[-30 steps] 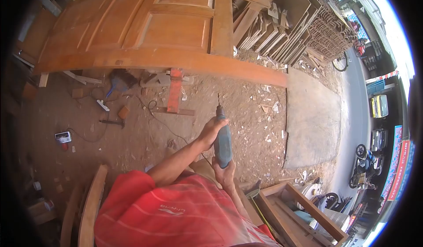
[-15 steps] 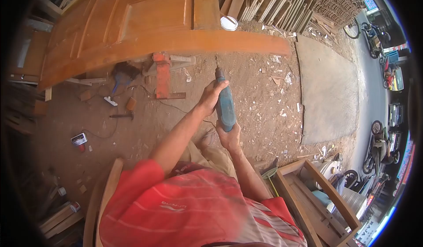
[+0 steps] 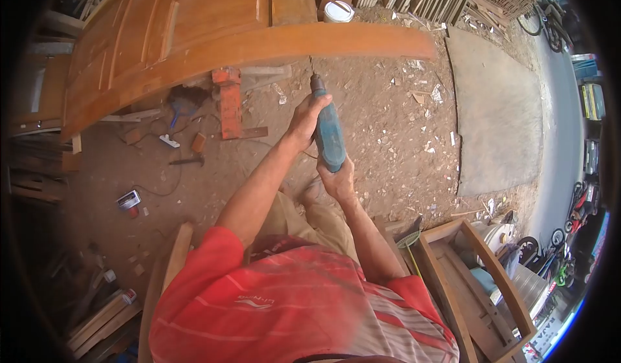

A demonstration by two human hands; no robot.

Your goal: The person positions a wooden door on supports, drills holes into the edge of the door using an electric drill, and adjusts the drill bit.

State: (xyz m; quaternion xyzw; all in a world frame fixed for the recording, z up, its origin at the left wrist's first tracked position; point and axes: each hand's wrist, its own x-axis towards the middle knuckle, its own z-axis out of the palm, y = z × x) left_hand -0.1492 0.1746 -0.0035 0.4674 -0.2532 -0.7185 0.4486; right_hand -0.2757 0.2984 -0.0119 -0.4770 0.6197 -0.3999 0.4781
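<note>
A blue-green power drill (image 3: 330,138) is held in both hands, pointing away from me. My left hand (image 3: 305,123) is closed around its front body, just behind the chuck. At the rear, my right hand (image 3: 337,180) grips the drill's handle, which is mostly hidden beneath the body. The thin drill bit (image 3: 312,64) reaches the near edge of a long orange-brown wooden board (image 3: 323,41). I cannot tell whether the tip has entered the wood. Behind the board lies a brown panelled wooden door (image 3: 213,17).
An orange metal stand (image 3: 229,107) is below the board. A hammer (image 3: 187,160) and a wood block (image 3: 198,143) lie on the dirt floor. A white-lidded bucket (image 3: 338,11) stands behind the board. To the right are a flat grey sheet (image 3: 497,114) and a wooden frame (image 3: 446,285).
The view has shifted, so the door, board, drill and hands appear higher in it. Both hands keep their hold on the drill, and its bit stays at the board's edge.
</note>
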